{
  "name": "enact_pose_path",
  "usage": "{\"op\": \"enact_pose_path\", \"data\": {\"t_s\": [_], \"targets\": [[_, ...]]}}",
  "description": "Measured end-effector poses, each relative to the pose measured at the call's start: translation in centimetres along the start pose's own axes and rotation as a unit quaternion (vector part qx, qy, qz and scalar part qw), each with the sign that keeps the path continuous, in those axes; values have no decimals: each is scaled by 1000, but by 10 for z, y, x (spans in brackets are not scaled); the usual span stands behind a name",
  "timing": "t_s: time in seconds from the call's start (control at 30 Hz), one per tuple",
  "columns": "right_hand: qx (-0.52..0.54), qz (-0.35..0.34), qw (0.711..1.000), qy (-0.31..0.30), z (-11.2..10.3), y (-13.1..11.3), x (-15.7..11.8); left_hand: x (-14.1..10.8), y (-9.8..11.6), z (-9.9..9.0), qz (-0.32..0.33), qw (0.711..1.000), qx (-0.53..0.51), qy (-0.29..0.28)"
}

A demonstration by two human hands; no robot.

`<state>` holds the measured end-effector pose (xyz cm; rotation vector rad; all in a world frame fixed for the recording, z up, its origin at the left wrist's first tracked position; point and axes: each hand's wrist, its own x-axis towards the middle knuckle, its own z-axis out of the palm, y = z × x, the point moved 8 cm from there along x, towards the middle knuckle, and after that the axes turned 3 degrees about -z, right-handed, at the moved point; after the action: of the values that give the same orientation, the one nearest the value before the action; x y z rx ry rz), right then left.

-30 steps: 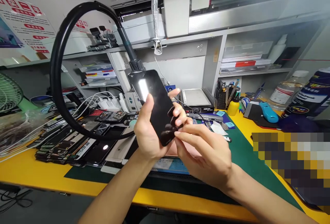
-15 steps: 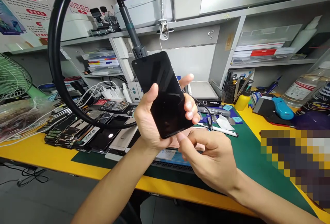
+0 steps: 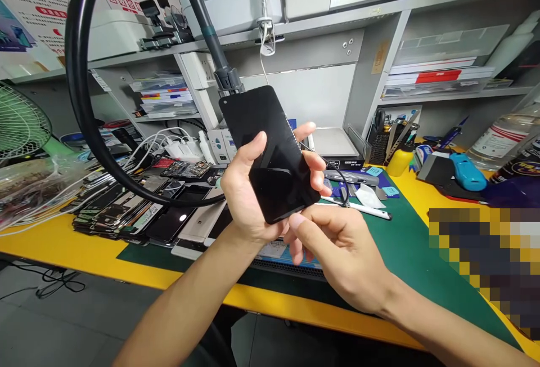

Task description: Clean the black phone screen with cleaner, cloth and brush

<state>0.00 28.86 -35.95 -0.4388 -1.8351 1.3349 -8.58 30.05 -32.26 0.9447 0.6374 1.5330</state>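
A black smartphone (image 3: 280, 147) with a dark screen is held up, tilted, in the middle of the head view. My left hand (image 3: 247, 195) is closed around it from behind, thumb along the left edge and fingertips at the right edge. At the phone's lower edge is my right hand (image 3: 337, 249), thumb tip against that edge and other fingers curled below and behind it. Part of those fingers is hidden. Below the hands lies a blue flat item (image 3: 272, 251) on the green mat (image 3: 422, 249).
Several phones and phone parts (image 3: 113, 209) are stacked at left. A black flexible hose (image 3: 78, 74) loops above them. Behind stand a white flat-topped device (image 3: 333, 143) and a black pen holder (image 3: 378, 139). At right are a yellow bottle (image 3: 400, 160) and a blue tool (image 3: 468, 173).
The view has shifted slightly. My right hand has moved closer to the phone's lower edge, and more of its fingers now show underneath. My left hand keeps its hold.
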Motion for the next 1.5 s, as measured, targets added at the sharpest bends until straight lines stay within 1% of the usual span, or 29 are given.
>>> {"op": "enact_pose_path", "data": {"t_s": [0.1,0.2,0.27,0.4,0.57,0.73,0.97,1.2,1.3,1.4,1.5], "targets": [[57,43,997,-27,5,6,-2,0,0,0,2,1000,11,7],[105,67,992,-36,7,9,-3,0,-1,0,-2,1000,17,12],[130,79,988,-38,8,11,-3,0,-2,0,-4,1000,1,8],[166,92,981,-46,10,11,-1,0,-3,4,-12,998,-55,-17],[202,124,969,-62,12,17,0,0,-2,6,-13,997,-61,-33],[227,143,961,-66,13,21,1,1,-2,5,-6,998,-51,-27],[297,180,934,-88,17,26,2,0,-1,4,4,999,-45,-15],[308,192,928,-87,19,27,2,0,-2,2,18,998,-52,6],[297,184,933,-84,18,25,4,0,0,1,29,998,-62,6],[283,175,940,-78,15,25,5,1,-1,2,23,997,-77,-5],[274,152,946,-84,14,23,6,1,-2,1,17,996,-85,6]]}}
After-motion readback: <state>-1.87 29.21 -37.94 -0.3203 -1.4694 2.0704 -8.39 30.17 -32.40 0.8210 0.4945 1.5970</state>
